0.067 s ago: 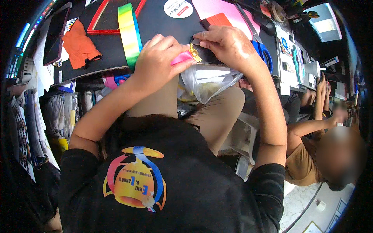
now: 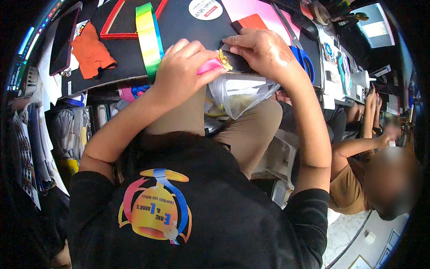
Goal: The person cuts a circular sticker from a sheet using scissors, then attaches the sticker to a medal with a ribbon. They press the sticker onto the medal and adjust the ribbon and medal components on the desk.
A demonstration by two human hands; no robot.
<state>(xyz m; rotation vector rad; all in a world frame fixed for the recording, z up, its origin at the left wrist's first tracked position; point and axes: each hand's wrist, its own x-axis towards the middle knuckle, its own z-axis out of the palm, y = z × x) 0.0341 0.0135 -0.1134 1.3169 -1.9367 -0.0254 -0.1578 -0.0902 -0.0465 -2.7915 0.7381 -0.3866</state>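
Both hands (image 2: 224,62) pinched on gold pc (image 2: 224,60).

black desk (image 2: 188,31) ahead; pale marbled floor (image 2: 345,233) lower right; bright window (image 2: 374,27) upper right.

Your black worktable (image 2: 188,27) carried a rainbow-striped ribbon (image 2: 148,38) draped over its near edge, an orange cloth (image 2: 92,51) to the left, and a dark phone (image 2: 62,38) at far left. A red triangular frame (image 2: 117,27) lay beyond, with pink paper (image 2: 255,8) and blue-handled scissors (image 2: 304,58) to the right.
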